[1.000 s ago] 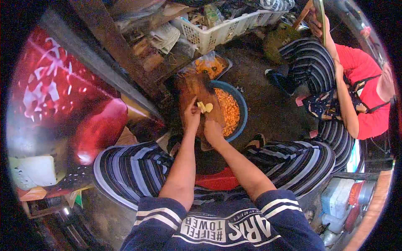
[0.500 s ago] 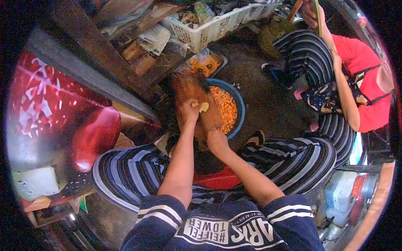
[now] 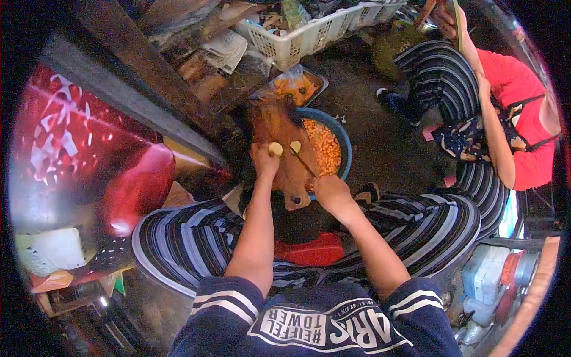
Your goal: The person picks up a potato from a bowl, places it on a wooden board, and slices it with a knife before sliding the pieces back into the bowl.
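Note:
A brown wooden cutting board (image 3: 276, 126) lies before me, its handle end pointing toward my body. My left hand (image 3: 263, 162) is closed round a pale yellow vegetable piece (image 3: 275, 149), perhaps potato, with its cut face showing. My right hand (image 3: 332, 194) grips a knife (image 3: 305, 162), whose dark blade slants over the board. Near the blade tip is a small pale slice (image 3: 295, 146). Beside the board, partly under its right edge, stands a blue basin (image 3: 345, 143) of orange diced pieces (image 3: 323, 147) that look like carrot.
Beyond the board sits a tray (image 3: 321, 89) with a plastic bag of orange pieces (image 3: 294, 89). A white plastic crate (image 3: 309, 40) stands farther back. Another person (image 3: 505, 113) in a red top sits at the right. Wooden beams (image 3: 148, 77) run along the left.
My right hand has moved from the board's near edge to the right, and the knife blade now shows. My left hand has shifted slightly left, and a slice lies apart from its piece.

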Motion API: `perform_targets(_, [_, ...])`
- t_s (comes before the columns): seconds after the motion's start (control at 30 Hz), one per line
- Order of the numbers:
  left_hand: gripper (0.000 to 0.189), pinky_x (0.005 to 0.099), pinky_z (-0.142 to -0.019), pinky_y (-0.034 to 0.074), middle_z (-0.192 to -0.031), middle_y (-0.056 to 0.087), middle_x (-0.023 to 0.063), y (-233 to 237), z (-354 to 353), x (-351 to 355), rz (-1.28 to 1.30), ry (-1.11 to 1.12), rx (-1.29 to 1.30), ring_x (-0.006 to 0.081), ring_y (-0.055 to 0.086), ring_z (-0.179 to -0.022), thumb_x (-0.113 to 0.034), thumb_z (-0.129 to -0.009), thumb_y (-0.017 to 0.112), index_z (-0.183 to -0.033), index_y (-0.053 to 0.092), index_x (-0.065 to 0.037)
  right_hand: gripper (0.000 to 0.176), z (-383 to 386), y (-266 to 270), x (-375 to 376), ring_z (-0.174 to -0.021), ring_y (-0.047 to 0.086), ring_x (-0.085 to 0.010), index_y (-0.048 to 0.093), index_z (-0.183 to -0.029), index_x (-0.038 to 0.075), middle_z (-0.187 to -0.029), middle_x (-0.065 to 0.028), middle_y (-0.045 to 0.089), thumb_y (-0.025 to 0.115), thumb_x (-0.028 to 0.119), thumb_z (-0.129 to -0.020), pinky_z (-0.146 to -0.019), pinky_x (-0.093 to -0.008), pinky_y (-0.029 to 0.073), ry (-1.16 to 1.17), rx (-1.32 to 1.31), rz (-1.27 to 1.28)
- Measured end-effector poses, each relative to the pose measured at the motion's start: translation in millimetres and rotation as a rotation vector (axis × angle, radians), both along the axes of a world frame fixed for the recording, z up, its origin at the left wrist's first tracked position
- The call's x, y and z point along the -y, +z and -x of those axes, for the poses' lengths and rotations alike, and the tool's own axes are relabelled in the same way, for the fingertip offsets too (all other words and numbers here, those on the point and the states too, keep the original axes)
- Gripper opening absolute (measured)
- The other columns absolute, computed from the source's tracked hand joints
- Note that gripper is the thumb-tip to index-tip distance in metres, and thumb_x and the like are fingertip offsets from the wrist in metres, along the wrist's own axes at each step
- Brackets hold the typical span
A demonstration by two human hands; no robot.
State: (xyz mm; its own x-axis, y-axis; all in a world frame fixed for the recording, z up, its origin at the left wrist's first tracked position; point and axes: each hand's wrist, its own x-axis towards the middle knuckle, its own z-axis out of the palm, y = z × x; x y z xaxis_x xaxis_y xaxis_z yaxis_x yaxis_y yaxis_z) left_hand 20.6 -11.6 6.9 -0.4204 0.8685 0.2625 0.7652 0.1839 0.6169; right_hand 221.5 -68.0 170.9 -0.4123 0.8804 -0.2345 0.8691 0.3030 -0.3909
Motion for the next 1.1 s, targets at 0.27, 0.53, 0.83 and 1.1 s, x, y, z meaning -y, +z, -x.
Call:
perform_targets(0.27, [0.045,0.0419,-0.085,0.037,-0.101,0.047,0.0191,15.6,-6.4,12.9,-0.052,-0.120,-0.096,0.0360,0.043,-0.098,-0.007,-0.061,0.067,-0.104,0.054,-0.001,0.031,4.2,-18.2,-12.1,-0.070,0.059,-0.0388,0.062,-0.071,-0.003,-0.072,-0.0234,0.060,0.045,0.022,-0.080,-0.065,-0.0454,0.049,-0.201,-0.062,0.066])
perform_targets(0.53, [0.052,0.0389,-0.088,0.036,-0.104,0.046,0.0175,41.8,-23.1,25.1,0.027,-0.120,0.023,0.0346,0.042,-0.101,-0.003,-0.061,0.065,-0.111,0.050,-0.001,0.035,1.5,-38.7,-19.3,-0.071,0.056,-0.0418,0.058,-0.075,-0.006,-0.070,-0.0278,0.056,0.047,0.026,-0.083,-0.064,-0.0477,0.046,-0.333,-0.130,0.027])
perform_targets(0.83, [0.055,0.0429,-0.088,0.035,-0.110,0.043,0.0171,40.8,-27.5,20.4,0.084,-0.103,-0.108,0.0354,0.040,-0.103,-0.006,-0.062,0.063,-0.114,0.046,-0.001,0.027,-9.9,-63.0,-17.9,-0.069,0.057,-0.0409,0.052,-0.082,-0.005,-0.073,-0.0257,0.058,0.050,0.022,-0.081,-0.062,-0.0485,0.047,-0.346,-0.224,-0.026])
perform_targets(1.1, [0.051,0.0459,-0.088,0.030,-0.111,0.043,0.0147,63.9,-43.8,19.6,0.025,-0.123,-0.151,0.0318,0.038,-0.105,-0.012,-0.064,0.066,-0.111,0.048,-0.004,0.026,-6.3,-65.9,-16.8,-0.073,0.056,-0.0426,0.051,-0.087,-0.007,-0.072,-0.0279,0.056,0.051,0.018,-0.079,-0.065,-0.0480,0.045,-0.334,-0.236,0.015])
